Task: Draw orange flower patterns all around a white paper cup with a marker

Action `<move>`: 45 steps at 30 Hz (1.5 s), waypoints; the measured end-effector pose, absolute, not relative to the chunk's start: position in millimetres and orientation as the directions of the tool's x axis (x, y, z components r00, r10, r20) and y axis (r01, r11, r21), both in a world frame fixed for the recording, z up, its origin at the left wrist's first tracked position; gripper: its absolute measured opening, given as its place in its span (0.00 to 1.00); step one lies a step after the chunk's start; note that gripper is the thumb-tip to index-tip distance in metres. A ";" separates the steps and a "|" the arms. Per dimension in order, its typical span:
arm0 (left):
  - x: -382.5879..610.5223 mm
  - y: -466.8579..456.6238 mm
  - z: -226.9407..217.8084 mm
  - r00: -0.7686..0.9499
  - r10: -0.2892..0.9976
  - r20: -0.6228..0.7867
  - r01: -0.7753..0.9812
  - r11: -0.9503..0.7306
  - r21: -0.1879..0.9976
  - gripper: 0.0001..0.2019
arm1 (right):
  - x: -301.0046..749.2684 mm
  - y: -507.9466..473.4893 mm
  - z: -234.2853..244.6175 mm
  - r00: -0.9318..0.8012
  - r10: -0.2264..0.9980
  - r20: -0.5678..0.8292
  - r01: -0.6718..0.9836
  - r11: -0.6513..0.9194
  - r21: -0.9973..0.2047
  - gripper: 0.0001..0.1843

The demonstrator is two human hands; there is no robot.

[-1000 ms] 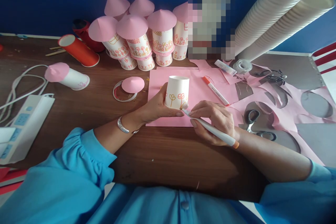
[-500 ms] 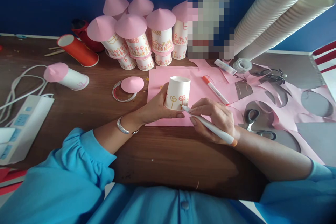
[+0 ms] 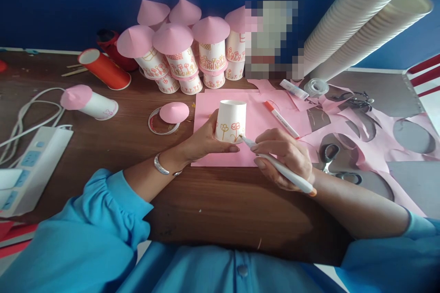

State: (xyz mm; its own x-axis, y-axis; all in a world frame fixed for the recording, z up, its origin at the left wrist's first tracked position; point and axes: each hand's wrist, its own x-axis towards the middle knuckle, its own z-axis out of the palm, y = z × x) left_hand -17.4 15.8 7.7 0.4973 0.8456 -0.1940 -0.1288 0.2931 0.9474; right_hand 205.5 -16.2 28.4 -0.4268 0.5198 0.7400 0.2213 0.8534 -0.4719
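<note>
My left hand (image 3: 206, 139) is wrapped round the base of an upside-down white paper cup (image 3: 231, 120) with orange and pink flowers drawn on it. The cup stands on a pink paper sheet (image 3: 256, 123). My right hand (image 3: 285, 158) is closed on a white marker (image 3: 280, 169) with an orange end cap. The marker's tip touches the cup's lower right side, beside a pink flower.
Decorated cups with pink cone roofs (image 3: 187, 50) are stacked at the back. A red cup (image 3: 105, 68) and a capped white cup (image 3: 87, 102) lie on their sides at left, near a power strip (image 3: 29, 167). Another marker (image 3: 282, 119), scissors (image 3: 332, 158), tape (image 3: 318, 86) and tall cup stacks (image 3: 364, 13) are at right.
The marker tip has shifted a little up along the cup's side. My left hand keeps the cup in place; the view has moved slightly.
</note>
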 end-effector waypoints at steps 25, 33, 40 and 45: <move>-17.4 14.4 -0.3 0.636 0.770 0.039 -0.277 0.181 0.944 0.37 | 206.0 4.2 8.4 -0.378 0.624 0.684 0.425 0.773 -0.471 0.35; -14.2 10.7 -1.9 0.548 0.836 -0.024 -0.180 0.146 0.973 0.36 | 202.4 -0.9 8.2 -0.404 0.609 0.682 0.454 0.781 -0.428 0.38; -18.8 13.3 1.5 0.570 0.818 -0.071 -0.297 0.286 0.911 0.29 | 208.6 4.7 13.4 -0.427 0.578 0.695 0.421 0.807 -0.414 0.41; -20.8 15.4 -1.0 0.529 0.843 -0.096 -0.347 0.318 0.882 0.27 | 218.5 -4.1 28.9 -0.347 0.531 0.773 0.395 0.830 -0.394 0.25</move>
